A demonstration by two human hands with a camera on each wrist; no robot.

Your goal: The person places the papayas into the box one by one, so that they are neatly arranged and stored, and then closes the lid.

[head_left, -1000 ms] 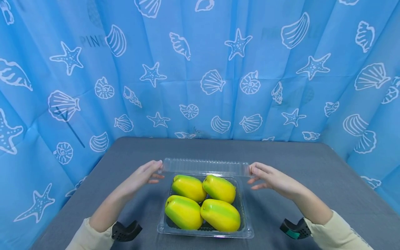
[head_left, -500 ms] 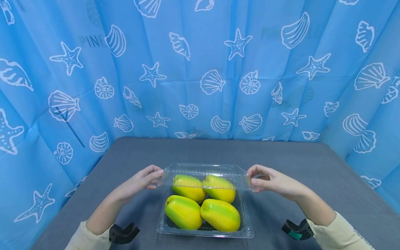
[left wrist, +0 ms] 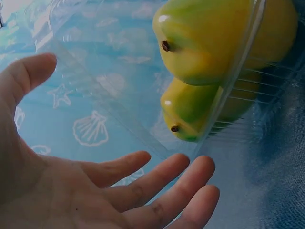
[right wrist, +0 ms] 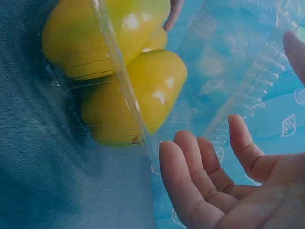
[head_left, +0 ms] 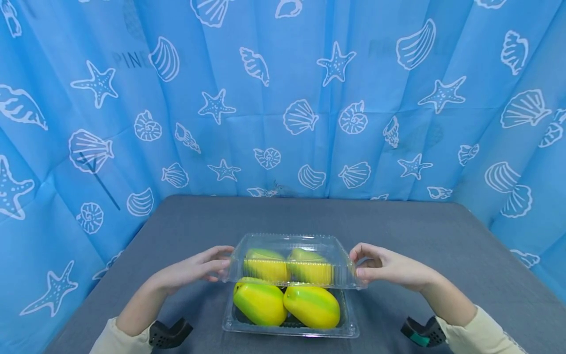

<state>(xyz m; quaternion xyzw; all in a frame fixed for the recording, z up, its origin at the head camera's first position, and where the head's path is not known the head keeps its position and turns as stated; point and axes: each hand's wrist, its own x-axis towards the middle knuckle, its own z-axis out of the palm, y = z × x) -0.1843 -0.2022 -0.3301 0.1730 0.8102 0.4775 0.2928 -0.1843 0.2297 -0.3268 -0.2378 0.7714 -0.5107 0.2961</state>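
Note:
A clear plastic clamshell box (head_left: pixel 292 332) sits on the table with several plump yellow-green fruits (head_left: pixel 311 307) in it, like mangoes or papayas. Its hinged lid (head_left: pixel 289 241) slants forward over the back two fruits, its front edge raised above the box. At the lid's left side, my left hand (head_left: pixel 199 268) touches it; the left wrist view has the thumb and fingers spread and fairly straight. My right hand (head_left: pixel 389 265) is at the lid's right side, thumb and fingers spread apart along its edge, gently bent in the right wrist view.
Grey cloth covers the table (head_left: pixel 199 216). Behind and beside it hangs a blue curtain (head_left: pixel 283 73) with white shells and starfish. Black devices (head_left: pixel 170 334) are strapped at both wrists.
The lid has swung forward and down from a nearly upright stance, now covering the back fruits. Both hands have moved with it, toward the person. The box and fruits have stayed put.

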